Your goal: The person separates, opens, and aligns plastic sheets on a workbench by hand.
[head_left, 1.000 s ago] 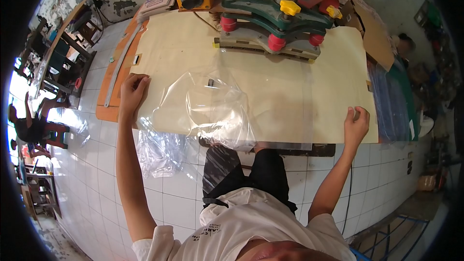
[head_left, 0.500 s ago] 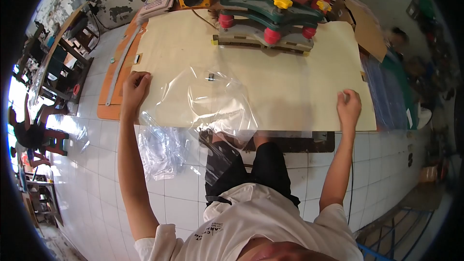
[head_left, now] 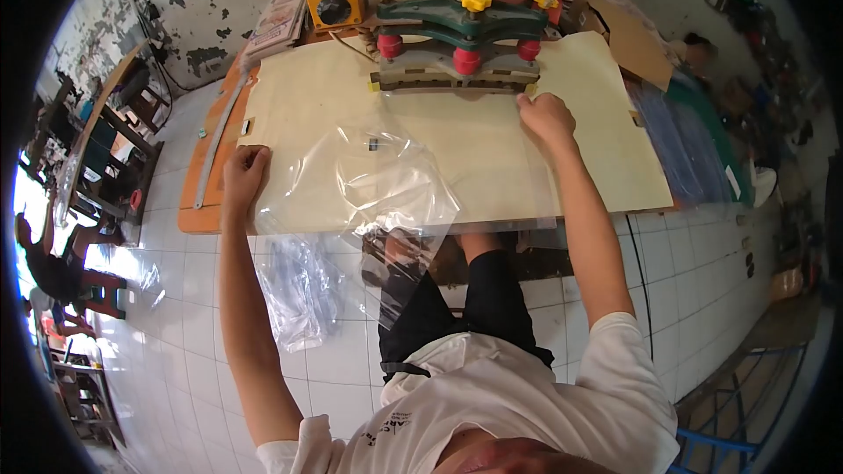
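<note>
Clear plastic film (head_left: 399,180) lies crumpled over the cream work surface (head_left: 307,79) and hangs past its front edge. My left hand (head_left: 243,177) is closed at the left end of the film; what its fingers pinch is too small to make out. My right hand (head_left: 546,116) has its fingers closed near the right end of the press's lower bar, at the film's far right part. The press (head_left: 461,31), dark green with red knobs and yellow handles, stands at the back of the surface.
A yellow box with a dial (head_left: 335,2) stands behind the surface. A metal ruler (head_left: 215,145) lies at the left. Blue-tinted plastic sheets (head_left: 672,149) and cardboard (head_left: 634,46) are at the right. More film (head_left: 301,290) is below the table. People sit at both far sides.
My right hand has moved from the front right of the surface up and left to beside the press. My left hand has stayed at the left edge. The view has shifted slightly.
</note>
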